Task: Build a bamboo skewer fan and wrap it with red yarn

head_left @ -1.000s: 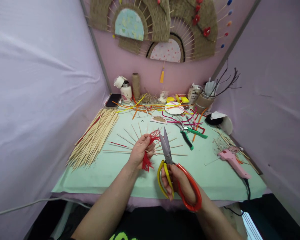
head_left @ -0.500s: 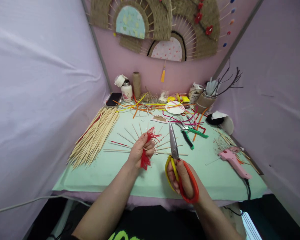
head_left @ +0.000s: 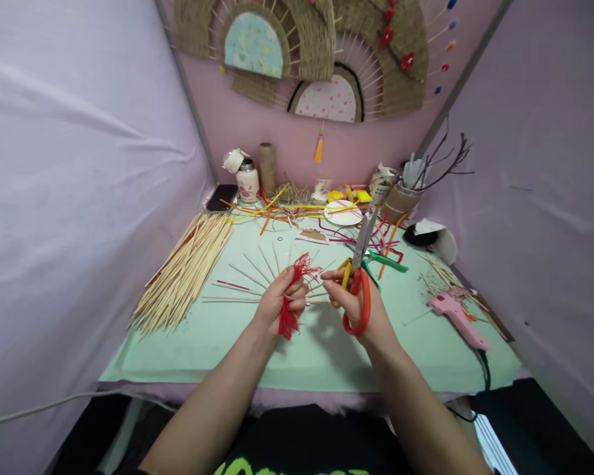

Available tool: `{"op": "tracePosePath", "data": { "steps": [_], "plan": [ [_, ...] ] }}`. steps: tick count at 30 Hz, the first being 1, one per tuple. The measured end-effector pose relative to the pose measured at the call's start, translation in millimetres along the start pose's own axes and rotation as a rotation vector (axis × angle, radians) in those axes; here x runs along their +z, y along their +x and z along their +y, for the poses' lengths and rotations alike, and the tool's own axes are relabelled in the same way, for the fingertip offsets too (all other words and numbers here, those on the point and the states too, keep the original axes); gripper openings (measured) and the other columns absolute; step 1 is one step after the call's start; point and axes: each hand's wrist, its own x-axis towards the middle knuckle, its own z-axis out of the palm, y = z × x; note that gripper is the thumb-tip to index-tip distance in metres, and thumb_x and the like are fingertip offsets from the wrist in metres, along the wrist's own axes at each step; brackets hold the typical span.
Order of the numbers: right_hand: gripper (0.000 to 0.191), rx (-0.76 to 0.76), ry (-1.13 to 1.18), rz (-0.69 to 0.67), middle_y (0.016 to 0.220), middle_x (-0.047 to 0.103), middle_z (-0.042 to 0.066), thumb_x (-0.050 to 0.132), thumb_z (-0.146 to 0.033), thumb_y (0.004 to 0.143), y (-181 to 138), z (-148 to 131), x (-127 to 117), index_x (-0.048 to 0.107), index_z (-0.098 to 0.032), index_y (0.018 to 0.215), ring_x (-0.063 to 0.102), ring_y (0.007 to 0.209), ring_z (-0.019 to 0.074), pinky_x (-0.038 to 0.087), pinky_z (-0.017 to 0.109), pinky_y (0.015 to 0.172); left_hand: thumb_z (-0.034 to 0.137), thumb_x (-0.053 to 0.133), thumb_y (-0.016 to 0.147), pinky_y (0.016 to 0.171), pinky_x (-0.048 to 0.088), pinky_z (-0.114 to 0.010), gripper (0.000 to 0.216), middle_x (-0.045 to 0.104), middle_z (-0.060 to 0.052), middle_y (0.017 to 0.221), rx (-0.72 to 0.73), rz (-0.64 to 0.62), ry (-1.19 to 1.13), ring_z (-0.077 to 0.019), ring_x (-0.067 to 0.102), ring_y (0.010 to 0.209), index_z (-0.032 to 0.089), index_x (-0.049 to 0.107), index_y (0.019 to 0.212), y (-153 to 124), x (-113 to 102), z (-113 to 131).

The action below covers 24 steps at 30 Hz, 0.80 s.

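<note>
My left hand (head_left: 280, 298) is closed round the middle of a bundle of red thread (head_left: 289, 322), whose loose ends stick out above and below the fist. Just to the right, my right hand (head_left: 357, 300) has scissors (head_left: 361, 254) hooked on it, with red and yellow handles and the blades pointing up and away. Its thumb and forefinger reach toward the thread's frayed upper ends; whether they pinch a strand I cannot make out. Beneath the left hand, thin wooden sticks (head_left: 240, 300) fan out on the pale green tabletop (head_left: 218, 356).
A big pile of wooden sticks (head_left: 181, 277) lies on the left. Green-handled pliers (head_left: 389, 262) rest behind the right hand, a pink glue gun (head_left: 460, 320) to the right. Along the back stand a bottle (head_left: 248, 181), a cardboard tube (head_left: 267, 168) and a pot of branches (head_left: 402, 201).
My right hand has moved up and closer to the left hand. The scissors have slid back onto the hand, and thumb and forefinger now extend toward the thread. The left hand keeps its hold.
</note>
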Motion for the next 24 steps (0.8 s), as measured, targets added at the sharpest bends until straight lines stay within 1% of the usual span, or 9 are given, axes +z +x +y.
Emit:
{"op": "tracePosePath", "data": {
  "steps": [2,4,8,10,13,15,20,24],
  "plan": [
    [0.04,0.0,0.056,0.026,0.074,0.062,0.0,0.076,-0.046,0.067,8.9,-0.5,7.0,0.053,-0.02,0.086,0.053,0.059,0.0138,0.041,0.029,0.057,0.022,0.075,0.081,0.036,0.013,-0.008,0.032,0.012,0.01,0.059,-0.003,0.017,0.04,-0.0027,0.019,0.043,0.016,0.045,0.072,0.4,0.1,-1.6],
    [0.036,0.004,0.076,0.042,0.071,0.061,-0.001,0.075,-0.041,0.066,15.0,-0.2,12.4,0.049,-0.021,0.082,0.053,0.058,0.0137,0.041,0.028,0.056,0.025,0.075,0.08,0.036,0.012,-0.008,0.033,0.012,0.01,0.058,-0.019,0.026,0.075,-0.0026,0.018,0.042,0.016,0.045,0.072,0.7,1.1,-2.9],
    [0.031,-0.003,0.076,0.065,0.063,0.055,-0.005,0.072,-0.035,0.067,19.5,-0.1,16.6,0.047,-0.022,0.08,0.053,0.056,0.0136,0.041,0.028,0.055,0.041,0.076,0.077,0.035,0.012,-0.01,0.045,0.014,0.01,0.056,-0.078,0.013,0.11,-0.0034,0.018,0.043,0.017,0.04,0.067,0.2,4.5,-4.7],
    [0.031,-0.01,0.092,0.087,0.063,0.055,-0.005,0.071,-0.034,0.067,19.7,0.4,16.7,0.046,-0.022,0.081,0.053,0.056,0.0135,0.04,0.027,0.054,0.044,0.079,0.073,0.035,0.012,-0.01,0.05,0.016,0.01,0.055,-0.066,0.005,0.149,-0.0033,0.019,0.043,0.017,0.038,0.066,-0.3,4.9,-5.7],
    [0.03,-0.014,0.087,0.095,0.062,0.054,-0.005,0.07,-0.033,0.067,19.2,1.9,15.6,0.046,-0.022,0.081,0.051,0.056,0.0132,0.04,0.027,0.054,0.032,0.082,0.072,0.036,0.011,-0.01,0.044,0.02,0.011,0.054,-0.028,0.026,0.222,-0.0024,0.019,0.043,0.017,0.041,0.07,0.1,2.5,-7.0],
    [0.029,-0.01,0.07,0.074,0.06,0.053,-0.006,0.069,-0.033,0.068,18.5,2.8,14.5,0.046,-0.022,0.08,0.05,0.055,0.013,0.039,0.027,0.053,0.026,0.081,0.073,0.037,0.01,-0.01,0.04,0.019,0.011,0.054,-0.009,0.042,0.201,-0.0024,0.019,0.042,0.018,0.042,0.073,1.5,-0.2,-7.1],
    [0.028,0.021,0.054,0.028,0.059,0.054,-0.006,0.069,-0.034,0.069,14.8,5.9,13.5,0.046,-0.022,0.079,0.048,0.053,0.0125,0.038,0.027,0.054,0.022,0.077,0.077,0.037,0.009,-0.01,0.04,0.015,0.011,0.054,-0.002,0.068,0.043,-0.0022,0.02,0.04,0.018,0.038,0.071,5.4,-3.9,-4.4],
    [0.031,0.032,0.026,0.025,0.065,0.058,-0.004,0.071,-0.038,0.07,13.5,8.5,9.2,0.047,-0.022,0.081,0.05,0.054,0.0128,0.039,0.028,0.054,0.019,0.073,0.081,0.037,0.009,-0.011,0.035,0.014,0.011,0.054,-0.01,0.087,0.0,-0.0025,0.02,0.04,0.018,0.039,0.071,6.3,-2.8,-2.8]
  ]
}}
